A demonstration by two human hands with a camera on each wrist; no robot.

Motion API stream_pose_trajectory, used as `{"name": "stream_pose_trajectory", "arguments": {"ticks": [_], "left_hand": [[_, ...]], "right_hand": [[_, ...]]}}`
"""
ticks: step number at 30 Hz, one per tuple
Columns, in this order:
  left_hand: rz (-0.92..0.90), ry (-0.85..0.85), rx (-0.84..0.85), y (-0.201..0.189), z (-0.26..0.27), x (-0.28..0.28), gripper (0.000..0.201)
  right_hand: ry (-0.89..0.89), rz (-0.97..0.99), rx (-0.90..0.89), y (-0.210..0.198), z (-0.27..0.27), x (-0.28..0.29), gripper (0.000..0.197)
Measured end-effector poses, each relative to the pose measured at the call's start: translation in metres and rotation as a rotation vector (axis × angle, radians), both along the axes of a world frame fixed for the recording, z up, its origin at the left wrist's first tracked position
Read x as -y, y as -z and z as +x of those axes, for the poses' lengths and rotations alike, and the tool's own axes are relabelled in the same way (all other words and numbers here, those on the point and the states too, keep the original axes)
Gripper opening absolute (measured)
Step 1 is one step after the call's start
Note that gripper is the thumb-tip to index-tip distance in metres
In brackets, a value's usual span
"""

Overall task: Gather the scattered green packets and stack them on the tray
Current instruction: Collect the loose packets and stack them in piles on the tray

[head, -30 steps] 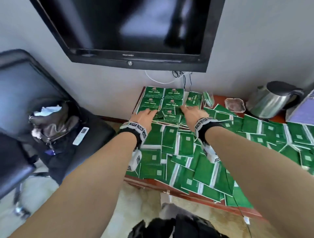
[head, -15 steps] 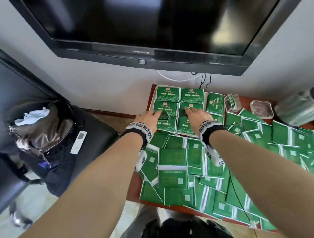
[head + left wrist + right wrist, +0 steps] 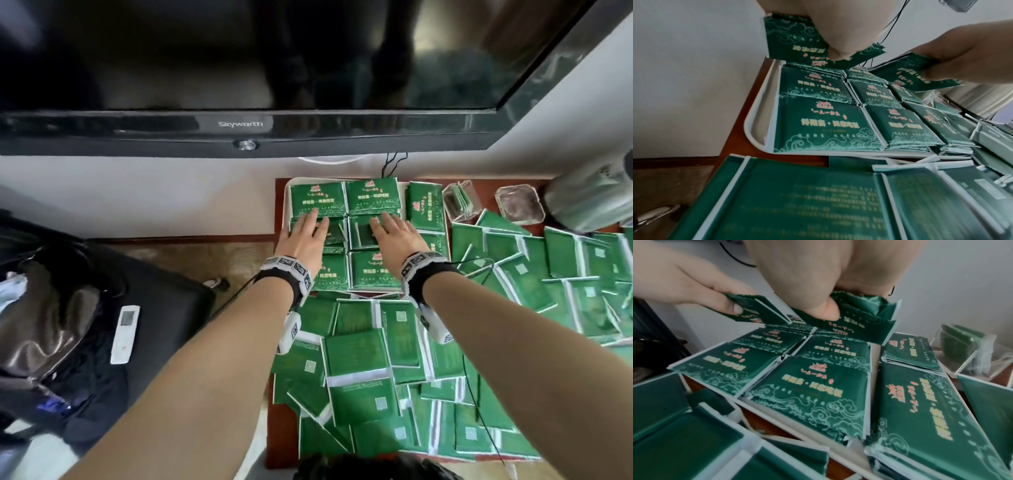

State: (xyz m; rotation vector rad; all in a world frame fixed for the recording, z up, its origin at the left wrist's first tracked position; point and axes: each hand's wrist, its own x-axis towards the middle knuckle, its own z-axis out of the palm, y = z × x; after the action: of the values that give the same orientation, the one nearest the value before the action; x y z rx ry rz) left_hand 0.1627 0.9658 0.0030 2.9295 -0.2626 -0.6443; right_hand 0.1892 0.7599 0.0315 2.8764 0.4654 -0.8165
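A black television (image 3: 239, 68) hangs on a white wall (image 3: 137, 195) above a reddish wooden table (image 3: 282, 435).

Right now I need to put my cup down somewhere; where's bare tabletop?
Only slivers: red wood at the table's front-left corner, and around the clear holder. The tray is full; loose packets cover the rest.

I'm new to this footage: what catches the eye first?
A sea of green packets litters the wooden table, with neat stacks filling the white tray at its far left corner. The left hand and right hand each hold a packet above those stacks.
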Motion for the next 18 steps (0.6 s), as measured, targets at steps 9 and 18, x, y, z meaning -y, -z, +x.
{"name": "stream_pose_trajectory", "arguments": {"ticks": [9,18], "left_hand": [[0.056,0.065,0.038,0.039,0.019,0.005,0.1],[0.05,0.085,0.051,0.049,0.008,0.003,0.088]], "right_hand": [[-0.079,0.025,0.037,0.038,0.024,0.002,0.084],[-0.1,0.055,0.044,0.051,0.021,0.004,0.087]]}}
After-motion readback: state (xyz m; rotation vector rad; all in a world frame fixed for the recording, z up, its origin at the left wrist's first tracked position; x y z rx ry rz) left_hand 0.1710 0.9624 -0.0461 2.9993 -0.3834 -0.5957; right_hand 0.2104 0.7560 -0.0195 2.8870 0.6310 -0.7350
